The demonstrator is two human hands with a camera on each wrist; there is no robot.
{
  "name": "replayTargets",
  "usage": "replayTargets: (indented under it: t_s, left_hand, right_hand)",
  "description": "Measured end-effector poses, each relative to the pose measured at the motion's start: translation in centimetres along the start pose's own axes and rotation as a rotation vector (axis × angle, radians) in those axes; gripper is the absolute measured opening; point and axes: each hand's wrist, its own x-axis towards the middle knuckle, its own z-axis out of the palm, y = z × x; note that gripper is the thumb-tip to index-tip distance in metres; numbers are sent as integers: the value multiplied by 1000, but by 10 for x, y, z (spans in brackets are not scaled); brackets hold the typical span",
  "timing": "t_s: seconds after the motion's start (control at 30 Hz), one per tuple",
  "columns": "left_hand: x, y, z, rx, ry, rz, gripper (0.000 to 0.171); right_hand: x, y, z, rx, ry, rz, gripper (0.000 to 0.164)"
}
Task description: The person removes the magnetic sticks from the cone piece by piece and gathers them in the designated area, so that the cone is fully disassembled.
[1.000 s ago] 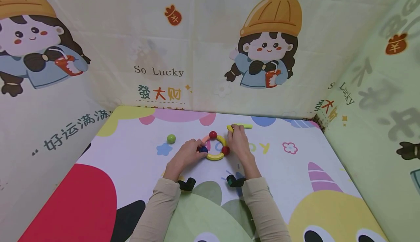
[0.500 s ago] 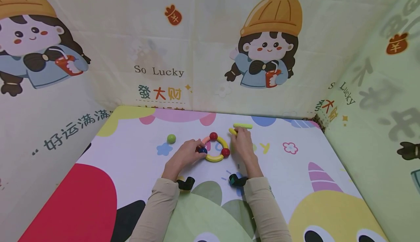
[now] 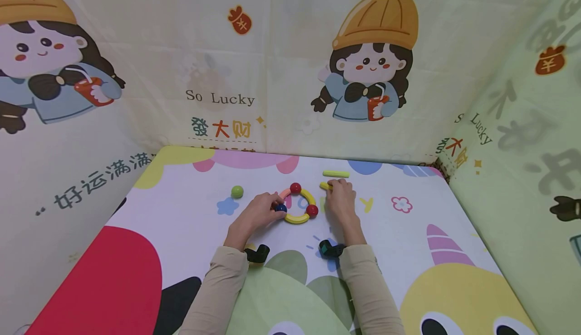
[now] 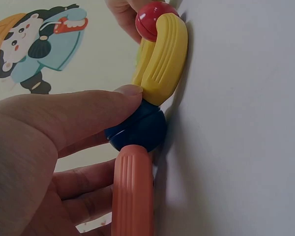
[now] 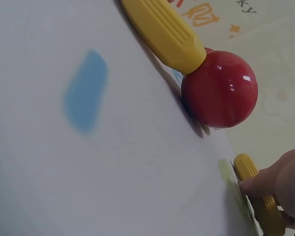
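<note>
A ring of curved ribbed rods and balls lies on the printed tabletop. My left hand [image 3: 256, 213] pinches its dark blue ball [image 4: 137, 129], the thumb laid over it. From that ball run a pink rod [image 4: 132, 191] and a yellow curved rod [image 4: 169, 59]. Two red balls, a far one [image 3: 295, 188] and a right-hand one [image 3: 311, 211], join the other rods. To the right of the ring, my right hand [image 3: 341, 201] holds a separate yellow rod [image 5: 268, 211] between thumb and fingers, apart from the ring. Its far end is partly hidden by the fingers.
A yellow-green straight rod [image 3: 336, 174] lies just beyond my right hand. Left of the ring sits a green ball [image 3: 237, 191]. Printed cloth walls [image 3: 281, 72] stand behind and beside the tabletop. Black wrist-worn devices show at both wrists.
My right hand has moved right and slightly nearer, taking the yellow rod away from the ring and the yellow-green rod. The ring's right side shifted slightly nearer; my left hand stays on the blue ball.
</note>
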Motion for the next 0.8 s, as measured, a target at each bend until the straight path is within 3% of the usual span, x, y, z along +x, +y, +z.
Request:
replayTargets:
  t_s: [0.23,0.43,0.8]
  left_hand:
    - [0,0,-1,-7,-2,6,34]
    - [1,-2,1,-4,2,-6,33]
    - [1,-1,2,-4,3,-3,33]
  right_hand:
    - [-2,3,-3,-10,59,-16,29]
    - [-2,5,-7,33,47,-79,27]
    - [6,7,-10,-67,79,-123,20]
